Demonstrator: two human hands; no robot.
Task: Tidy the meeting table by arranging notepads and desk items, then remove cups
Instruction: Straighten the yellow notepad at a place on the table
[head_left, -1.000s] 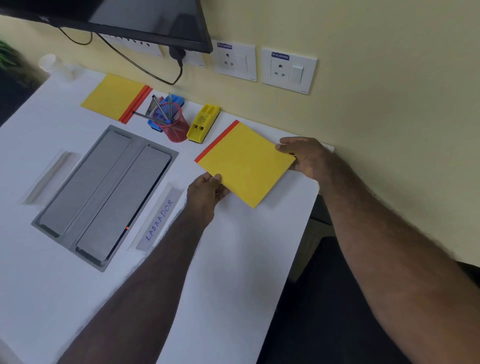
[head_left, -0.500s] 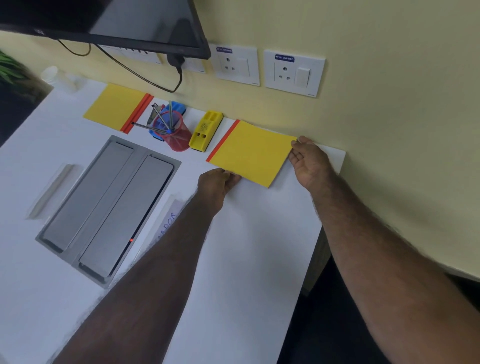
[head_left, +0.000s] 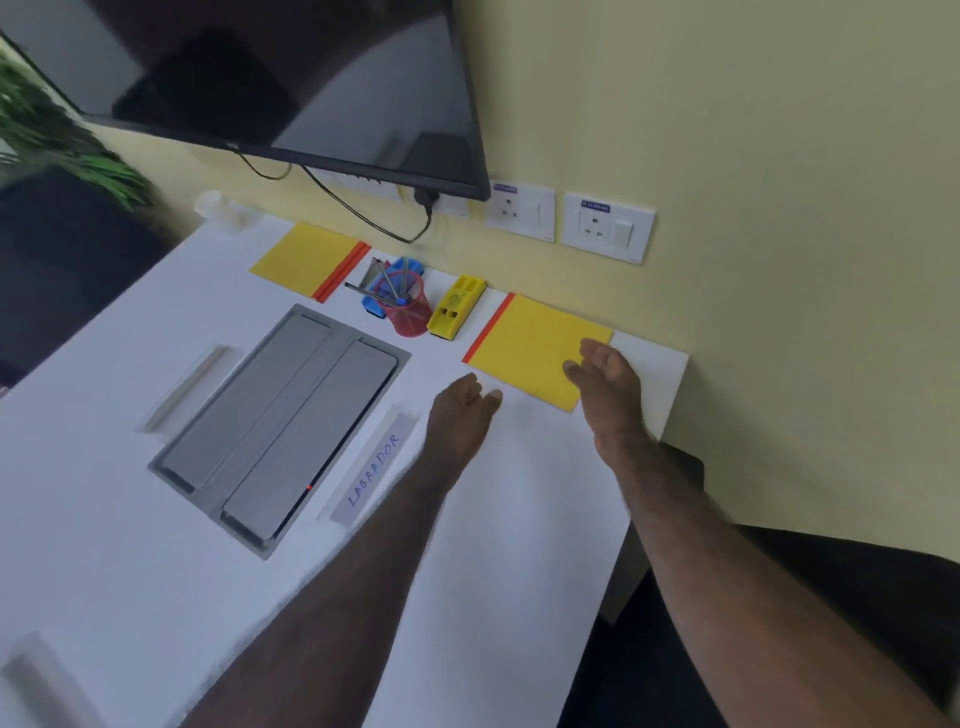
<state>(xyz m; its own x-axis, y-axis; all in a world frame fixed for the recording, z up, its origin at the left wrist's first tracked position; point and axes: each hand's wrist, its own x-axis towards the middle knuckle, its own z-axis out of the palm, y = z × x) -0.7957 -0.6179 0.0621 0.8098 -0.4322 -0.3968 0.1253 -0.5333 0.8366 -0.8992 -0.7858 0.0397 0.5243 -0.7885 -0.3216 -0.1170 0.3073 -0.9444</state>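
A yellow notepad with a red spine (head_left: 530, 345) lies flat on the white table (head_left: 519, 519) near the wall at the right. My right hand (head_left: 605, 382) hovers over its near right corner, fingers relaxed and holding nothing. My left hand (head_left: 462, 408) is just in front of the notepad's near edge, loosely curled and empty. A second yellow notepad (head_left: 306, 257) lies further left along the wall. Between them stand a red mesh pen cup (head_left: 405, 304), a blue item (head_left: 382, 299) behind it and a yellow stapler-like item (head_left: 456, 306). A white cup (head_left: 218, 208) sits at the far left corner.
A grey flip-lid cable box (head_left: 280, 426) is set into the table. A name card reading LABRADOR (head_left: 374, 470) lies beside it, another card (head_left: 189, 387) on its left. A wall screen (head_left: 291, 78) hangs overhead, with its cable and sockets (head_left: 605, 226) behind. A plant (head_left: 57, 140) stands at left.
Both hands have let go of the right notepad, which now lies flat by the wall, and have drawn back a little toward me. My view has tilted upward.
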